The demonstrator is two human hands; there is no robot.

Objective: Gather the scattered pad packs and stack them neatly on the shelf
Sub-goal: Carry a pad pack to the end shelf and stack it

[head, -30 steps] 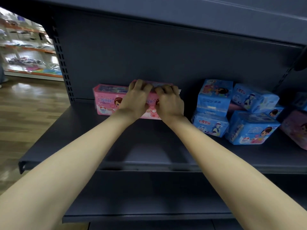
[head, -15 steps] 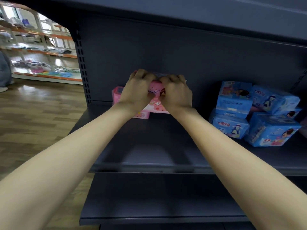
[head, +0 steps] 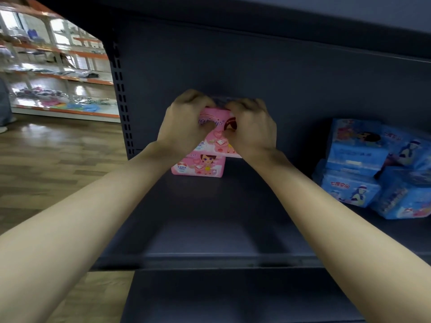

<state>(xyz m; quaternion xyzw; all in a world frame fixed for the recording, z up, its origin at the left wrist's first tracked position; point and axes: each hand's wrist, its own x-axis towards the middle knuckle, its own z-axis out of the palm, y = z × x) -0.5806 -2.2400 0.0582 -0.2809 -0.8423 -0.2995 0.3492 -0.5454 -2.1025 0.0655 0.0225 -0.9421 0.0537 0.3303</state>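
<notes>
Both hands hold one pink pad pack (head: 218, 134) above a second pink pack (head: 200, 165) that lies on the dark shelf (head: 210, 217), near its back left. My left hand (head: 184, 122) grips the upper pack's left end, fingers curled over its top edge. My right hand (head: 253, 127) grips its right end the same way. The upper pack rests on or just above the lower one; I cannot tell whether they touch. A loose heap of blue pad packs (head: 373, 169) lies on the shelf to the right.
A perforated shelf upright (head: 121, 99) stands left of the pink packs. A lower shelf (head: 221, 299) juts out below. To the left lies wooden floor (head: 46, 159), with orange-edged shelving (head: 58, 73) beyond.
The pink pack in my hands has shifted left and up over the other pink pack. The view has swung left, so the blue packs now sit further right.
</notes>
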